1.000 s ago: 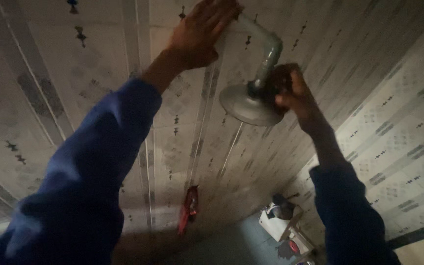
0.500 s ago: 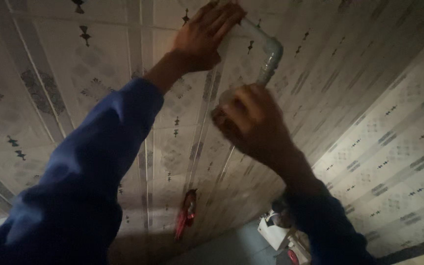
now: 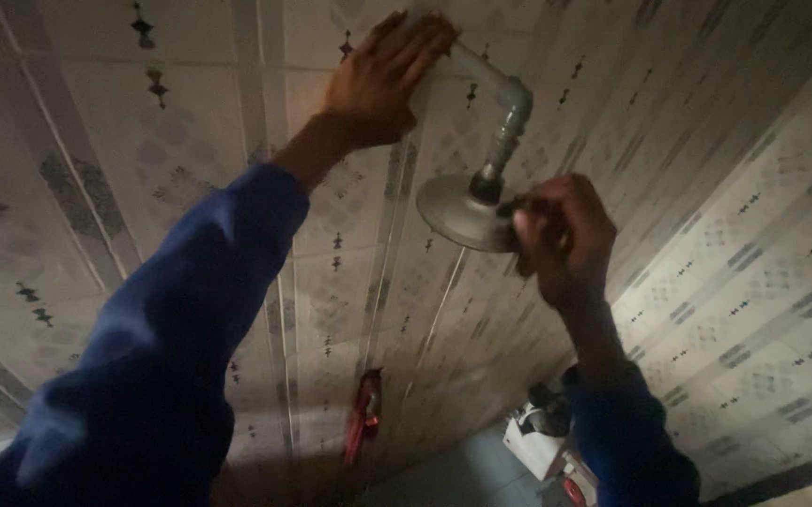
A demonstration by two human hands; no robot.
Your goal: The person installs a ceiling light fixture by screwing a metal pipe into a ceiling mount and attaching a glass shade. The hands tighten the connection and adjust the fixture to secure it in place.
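Note:
A round grey shower head (image 3: pixel 457 211) hangs from a bent grey pipe (image 3: pixel 504 108) that comes out of the tiled wall. My left hand (image 3: pixel 382 80) lies flat against the wall and over the pipe's near end, fingers together. My right hand (image 3: pixel 561 235) is closed around the right rim of the shower head, covering that side of it. Both arms wear blue sleeves.
Patterned pale tiles (image 3: pixel 124 141) cover the walls all around. A red tool (image 3: pixel 364 418) leans low against the wall. A white object with dark and red parts (image 3: pixel 542 441) sits at the lower right by a blue-grey floor patch.
My right hand swung across the front of the shower head, hiding it, and now grips its right rim again. My left hand has stayed on the pipe end.

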